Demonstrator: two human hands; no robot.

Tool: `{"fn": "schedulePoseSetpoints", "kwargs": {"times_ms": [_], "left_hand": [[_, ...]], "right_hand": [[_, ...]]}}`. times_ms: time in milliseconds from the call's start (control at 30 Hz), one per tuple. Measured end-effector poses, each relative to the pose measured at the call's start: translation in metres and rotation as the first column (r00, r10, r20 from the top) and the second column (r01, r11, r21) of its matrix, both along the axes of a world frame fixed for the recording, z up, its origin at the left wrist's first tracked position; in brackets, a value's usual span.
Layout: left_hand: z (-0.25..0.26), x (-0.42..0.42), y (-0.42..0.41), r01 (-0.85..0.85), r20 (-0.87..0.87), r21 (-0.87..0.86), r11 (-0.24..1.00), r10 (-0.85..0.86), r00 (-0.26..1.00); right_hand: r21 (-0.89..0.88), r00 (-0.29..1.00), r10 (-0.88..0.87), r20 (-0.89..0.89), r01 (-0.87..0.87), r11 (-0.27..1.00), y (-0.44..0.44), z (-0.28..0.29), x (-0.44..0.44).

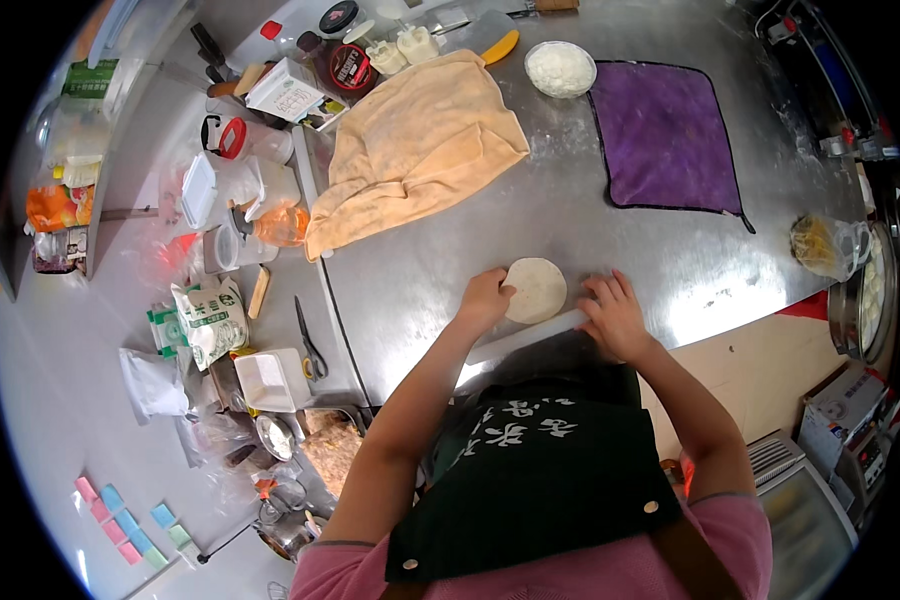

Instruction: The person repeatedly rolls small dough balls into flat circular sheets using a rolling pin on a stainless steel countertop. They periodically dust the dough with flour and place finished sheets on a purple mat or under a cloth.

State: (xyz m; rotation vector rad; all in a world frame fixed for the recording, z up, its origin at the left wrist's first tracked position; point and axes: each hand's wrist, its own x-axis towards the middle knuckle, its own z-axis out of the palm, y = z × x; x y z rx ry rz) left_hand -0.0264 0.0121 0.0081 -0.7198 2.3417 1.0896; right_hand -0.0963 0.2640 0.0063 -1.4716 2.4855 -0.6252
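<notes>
A thin, round sheet of pale dough (537, 291) lies on the steel worktop just in front of me. My left hand (486, 298) pinches its left edge, the thumb on top. Below the dough a white rolling pin (525, 337) lies slantwise, close to the table's front edge. My right hand (613, 315) is over the pin's right end, fingers partly spread and thumb side against it; the palm hides that end.
An orange cloth (420, 150) lies ahead-left, its underside hidden. Beyond are a bowl of white flour (560, 69) and a purple cloth (664, 135). Scissors (311, 345), a white plastic tub (271, 380) and a tray of meat filling (334, 450) are to my left.
</notes>
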Motion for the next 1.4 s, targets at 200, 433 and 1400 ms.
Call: {"fn": "schedulePoseSetpoints", "kwargs": {"times_ms": [200, 433, 1400], "left_hand": [[-0.023, 0.011, -0.01, -0.222, -0.052, 0.274, 0.936, 0.245, 0.968], [-0.04, 0.011, -0.008, -0.312, -0.085, 0.507, 0.804, 0.407, 0.91], [-0.029, 0.007, -0.018, -0.118, -0.133, 0.261, 0.958, 0.157, 0.979]], "right_hand": [[-0.026, 0.987, -0.158, -0.006, 0.158, 0.987, -0.05, -0.015, -0.018], [0.009, 0.943, -0.308, -0.125, 0.311, 0.95, -0.057, -0.021, -0.002], [-0.073, 0.96, -0.249, -0.132, 0.241, 0.968, -0.047, -0.018, 0.008]]}}
